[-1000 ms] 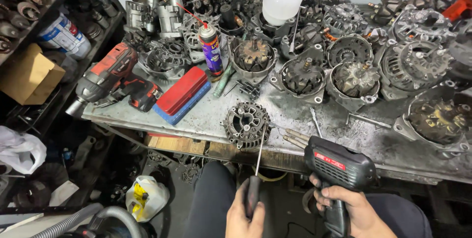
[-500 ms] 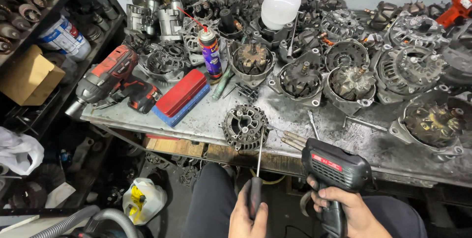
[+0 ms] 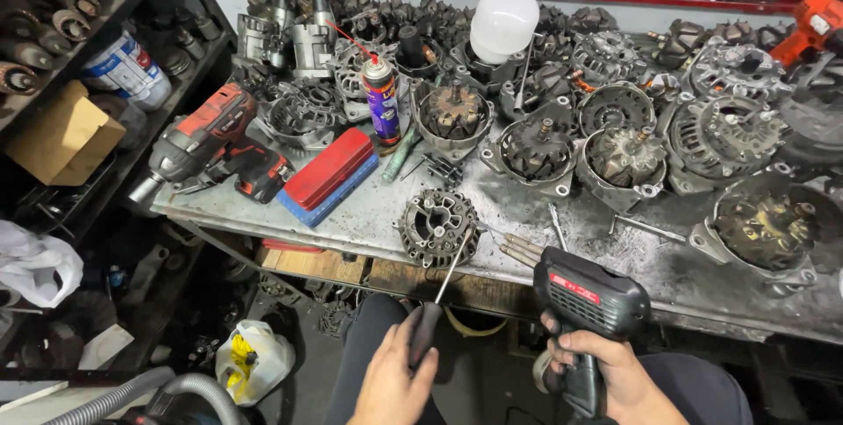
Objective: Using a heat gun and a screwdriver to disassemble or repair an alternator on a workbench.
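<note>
The fingers of the left hand (image 3: 391,381) are closed around the dark handle of a screwdriver (image 3: 436,311). Its thin shaft runs up toward 1 o'clock, and the tip reaches the lower edge of a round alternator end frame (image 3: 436,226). I cannot tell if the tip really touches it. The fingers of the right hand (image 3: 601,368) are wrapped around the grip of a black gun-shaped power tool (image 3: 590,300) with a red label, held upright just below the front edge of the worktop (image 3: 527,205).

The end frame lies flat near this front edge, at 12 o'clock from the left hand. At 3 o'clock from it some loose long bolts (image 3: 520,249) lie on the metal. At 10 o'clock there is a red and blue case (image 3: 329,175), and further in that direction a red cordless impact wrench (image 3: 211,148).

I judge that the step in hand is work on the end frame, with both tools ready. The next move calls for an exact placing of the screwdriver tip, while the right hand brings the power tool up over the edge.
</note>
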